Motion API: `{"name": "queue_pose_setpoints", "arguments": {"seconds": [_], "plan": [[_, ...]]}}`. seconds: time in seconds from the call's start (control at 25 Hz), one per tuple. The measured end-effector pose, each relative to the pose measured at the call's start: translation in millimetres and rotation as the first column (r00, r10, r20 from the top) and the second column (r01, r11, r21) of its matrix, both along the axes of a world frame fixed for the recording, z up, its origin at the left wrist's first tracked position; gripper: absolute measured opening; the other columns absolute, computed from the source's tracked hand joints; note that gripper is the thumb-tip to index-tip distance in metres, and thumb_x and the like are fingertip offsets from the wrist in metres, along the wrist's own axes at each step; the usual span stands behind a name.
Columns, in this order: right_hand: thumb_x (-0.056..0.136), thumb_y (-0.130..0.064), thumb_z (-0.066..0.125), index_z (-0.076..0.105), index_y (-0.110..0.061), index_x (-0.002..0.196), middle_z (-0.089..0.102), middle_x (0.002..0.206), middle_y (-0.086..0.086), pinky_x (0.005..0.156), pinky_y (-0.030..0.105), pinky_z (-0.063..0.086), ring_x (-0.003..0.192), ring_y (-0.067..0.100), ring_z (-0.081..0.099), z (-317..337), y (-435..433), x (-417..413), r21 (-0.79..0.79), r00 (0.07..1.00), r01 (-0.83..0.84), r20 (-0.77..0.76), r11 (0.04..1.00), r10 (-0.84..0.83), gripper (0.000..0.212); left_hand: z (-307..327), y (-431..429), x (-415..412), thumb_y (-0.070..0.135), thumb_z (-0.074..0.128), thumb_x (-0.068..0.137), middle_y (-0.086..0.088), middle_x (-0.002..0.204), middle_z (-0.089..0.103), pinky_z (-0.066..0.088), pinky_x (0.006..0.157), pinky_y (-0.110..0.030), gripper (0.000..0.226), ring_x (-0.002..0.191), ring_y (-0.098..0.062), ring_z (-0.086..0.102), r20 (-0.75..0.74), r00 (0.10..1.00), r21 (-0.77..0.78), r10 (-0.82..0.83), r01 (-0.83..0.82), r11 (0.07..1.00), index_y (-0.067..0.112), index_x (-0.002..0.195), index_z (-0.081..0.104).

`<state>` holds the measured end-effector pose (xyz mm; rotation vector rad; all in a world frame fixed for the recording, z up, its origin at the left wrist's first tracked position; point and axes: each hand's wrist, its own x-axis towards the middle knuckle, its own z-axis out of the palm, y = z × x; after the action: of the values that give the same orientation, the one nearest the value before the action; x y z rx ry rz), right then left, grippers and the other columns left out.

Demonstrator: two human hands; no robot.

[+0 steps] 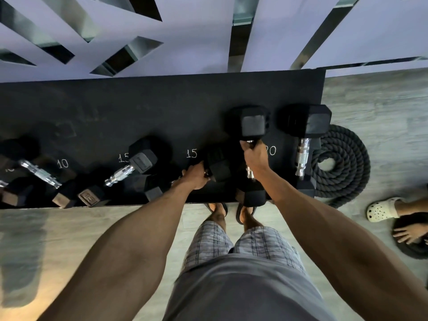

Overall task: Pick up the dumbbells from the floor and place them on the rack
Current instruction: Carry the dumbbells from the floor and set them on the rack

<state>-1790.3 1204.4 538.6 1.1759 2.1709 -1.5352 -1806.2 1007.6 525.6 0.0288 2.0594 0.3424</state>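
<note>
A black rack top (162,112) with chalked numbers 10, 15, 15 and 20 spans the view below me. My right hand (254,156) is closed around the chrome handle of a black hex dumbbell (253,123) at the 20 mark. My left hand (195,176) grips the handle of a smaller black hex dumbbell (220,163) by the second 15 mark; its handle is hidden by my fingers. Another large dumbbell (303,144) lies at the rack's right end. A 15 dumbbell (129,170) and a 10 dumbbell (39,174) rest further left.
A coiled black battle rope (342,163) lies on the wood floor right of the rack. Another person's foot in a white clog (382,209) and a hand (407,234) on a dark round object are at the right edge. A white wall with mirrored strips stands behind.
</note>
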Motion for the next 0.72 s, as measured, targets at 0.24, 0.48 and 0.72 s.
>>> {"name": "queue_pose_setpoints", "arguments": {"seconds": [0.24,0.48,0.72], "plan": [[0.092,-0.034,0.061,0.057,-0.012,0.109,0.07,0.102,0.009,0.093,0.049,0.053,0.098,0.027,0.067,3,14,2,-0.036,0.996,0.082,0.024,0.996,-0.081,0.027,19,-7,-24,0.023,0.069,0.088,-0.017,0.132,0.061,0.047,0.101,-0.037,0.05,0.124,-0.034,0.057,-0.128,0.957,0.144,0.259,-0.241,0.96,0.01,0.134,0.054],[0.096,-0.032,0.058,0.059,-0.011,0.099,0.065,0.081,0.003,0.084,0.046,0.057,0.081,0.023,0.066,2,12,2,-0.028,0.998,0.062,0.021,0.998,-0.062,0.021,27,-38,-56,0.027,0.068,0.09,-0.017,0.112,0.069,0.055,0.073,-0.034,0.043,0.092,-0.026,0.069,-0.097,0.59,0.236,0.802,-0.769,0.594,-0.005,0.117,0.059],[0.096,-0.029,0.059,0.06,-0.003,0.113,0.066,0.082,0.003,0.084,0.04,0.058,0.076,0.014,0.065,-3,14,1,-0.036,0.997,0.068,0.025,0.997,-0.067,0.031,35,-25,-48,0.023,0.07,0.089,-0.022,0.118,0.066,0.049,0.093,-0.035,0.042,0.113,-0.032,0.063,-0.294,0.454,0.234,0.841,-0.819,0.524,-0.008,0.115,0.059]]}}
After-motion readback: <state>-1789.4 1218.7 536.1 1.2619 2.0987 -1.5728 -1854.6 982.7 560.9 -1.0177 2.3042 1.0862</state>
